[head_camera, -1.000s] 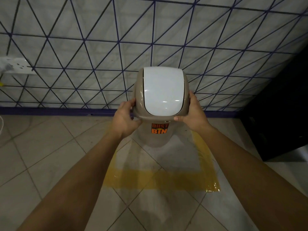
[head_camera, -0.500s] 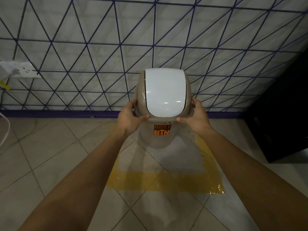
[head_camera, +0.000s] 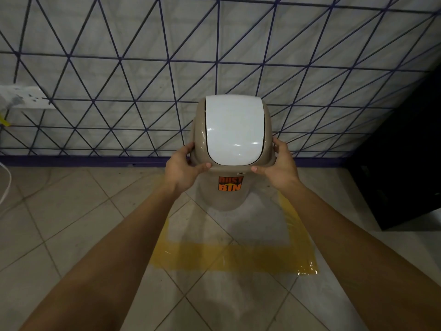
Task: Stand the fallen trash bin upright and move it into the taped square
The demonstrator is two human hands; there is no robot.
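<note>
A beige trash bin (head_camera: 228,197) with a white swing lid (head_camera: 235,129) and an orange "DUST BIN" sticker stands upright over the far half of the yellow taped square (head_camera: 229,258) on the tiled floor. My left hand (head_camera: 182,167) grips the left side of the bin's lid rim, thumb on the front edge. On the right side of the rim, my right hand (head_camera: 278,166) holds it the same way. Whether the bin's base touches the floor is not visible.
A wall (head_camera: 119,68) with a blue triangle pattern rises close behind the bin. A dark cabinet (head_camera: 401,163) stands to the right of the square. A white socket plate (head_camera: 22,96) and a white cable (head_camera: 6,185) are at the far left.
The bin, held by both hands, has shifted slightly down and toward the wall over the taped square. Both grips are unchanged.
</note>
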